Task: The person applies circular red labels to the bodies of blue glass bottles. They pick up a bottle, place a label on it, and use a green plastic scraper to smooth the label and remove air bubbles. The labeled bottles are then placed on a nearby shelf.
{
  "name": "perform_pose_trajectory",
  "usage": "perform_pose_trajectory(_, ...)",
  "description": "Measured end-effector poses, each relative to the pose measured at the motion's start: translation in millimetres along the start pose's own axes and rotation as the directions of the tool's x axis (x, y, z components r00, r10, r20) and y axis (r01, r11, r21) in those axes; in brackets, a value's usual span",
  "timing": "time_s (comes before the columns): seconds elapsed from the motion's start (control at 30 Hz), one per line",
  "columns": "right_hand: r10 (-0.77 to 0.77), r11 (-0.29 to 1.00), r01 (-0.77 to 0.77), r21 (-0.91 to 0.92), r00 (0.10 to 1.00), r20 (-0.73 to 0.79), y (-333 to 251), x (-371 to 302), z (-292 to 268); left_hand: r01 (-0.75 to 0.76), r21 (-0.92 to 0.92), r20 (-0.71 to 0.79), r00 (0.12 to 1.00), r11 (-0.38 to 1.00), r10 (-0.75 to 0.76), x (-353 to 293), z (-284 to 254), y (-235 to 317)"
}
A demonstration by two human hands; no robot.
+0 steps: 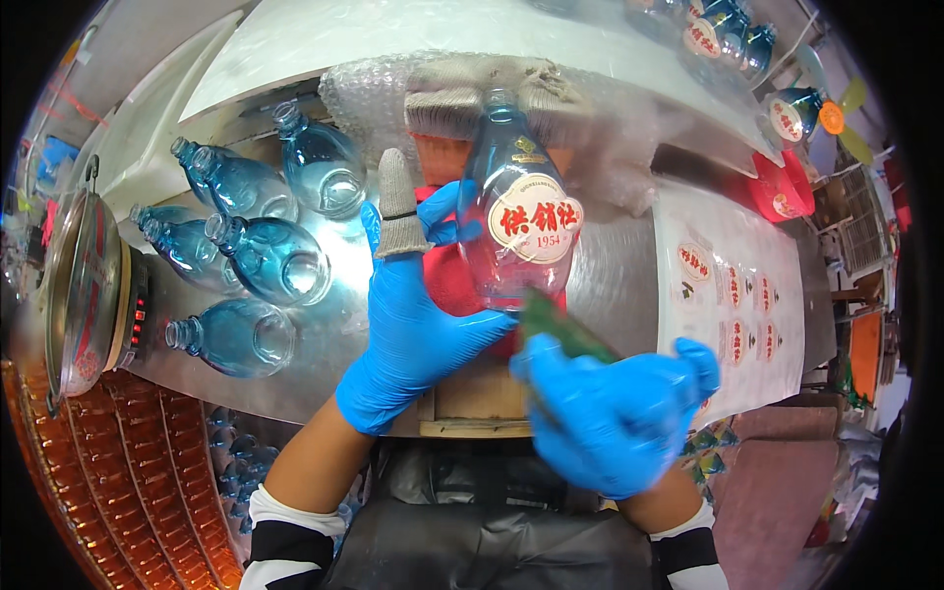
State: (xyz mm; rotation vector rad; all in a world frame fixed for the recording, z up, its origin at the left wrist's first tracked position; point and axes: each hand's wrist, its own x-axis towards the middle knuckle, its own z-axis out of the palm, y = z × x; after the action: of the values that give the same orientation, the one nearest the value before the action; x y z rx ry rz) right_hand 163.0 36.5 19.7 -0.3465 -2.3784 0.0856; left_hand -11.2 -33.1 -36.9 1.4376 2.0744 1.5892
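Note:
A blue glass bottle (501, 157) with a cream and red label (536, 218) lies with its neck pointing away, resting on a grey knitted pad (442, 93) and red cloth. My left hand (408, 305), in a blue glove with a grey knitted finger sleeve (398, 206), grips the bottle's left side, its thumb at the base. In my blue-gloved right hand (629, 413) is a flat dark green blade-like piece (562, 329), blurred, its tip close to the bottle's base. I cannot make out whether it touches the glass.
Several unlabelled blue bottles (285, 261) lie at the left of the metal table (615, 295). A sheet of labels (733, 295) lies to the right. A round metal pan (88, 295) on a heater stands far left, above orange trays (118, 472). Labelled bottles (728, 34) stand far right.

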Motion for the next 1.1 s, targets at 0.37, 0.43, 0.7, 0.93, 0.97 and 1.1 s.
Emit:
perform_pose_trajectory(0.37,-0.046,0.998,0.042,0.047,0.995,0.085,-5,1,-1,0.176,-0.117,-0.006,0.984,0.977,-0.178,-7,2,6)
perform_pose_trajectory(0.43,-0.041,0.999,0.039,0.024,0.998,0.056,-3,1,3,0.214,-0.121,-0.021,0.976,0.969,-0.218,-6,3,12)
perform_pose_trajectory(0.7,-0.15,0.974,0.158,0.16,0.987,-0.063,37,13,13,0.137,-0.374,0.026,0.99,0.917,-0.138,4,-3,-1)
perform_pose_trajectory(0.93,-0.353,0.914,0.347,0.21,0.936,-0.011,74,9,7,0.199,-0.365,0.093,0.98,0.91,-0.177,8,-4,3)
perform_pose_trajectory(0.97,-0.333,0.919,0.33,0.215,0.943,-0.021,79,19,5,0.199,-0.374,0.095,0.98,0.906,-0.176,7,-4,2)
perform_pose_trajectory(1.1,-0.331,0.915,0.309,0.259,0.943,0.044,99,37,3,0.188,-0.375,0.117,0.981,0.908,-0.154,8,-7,0)
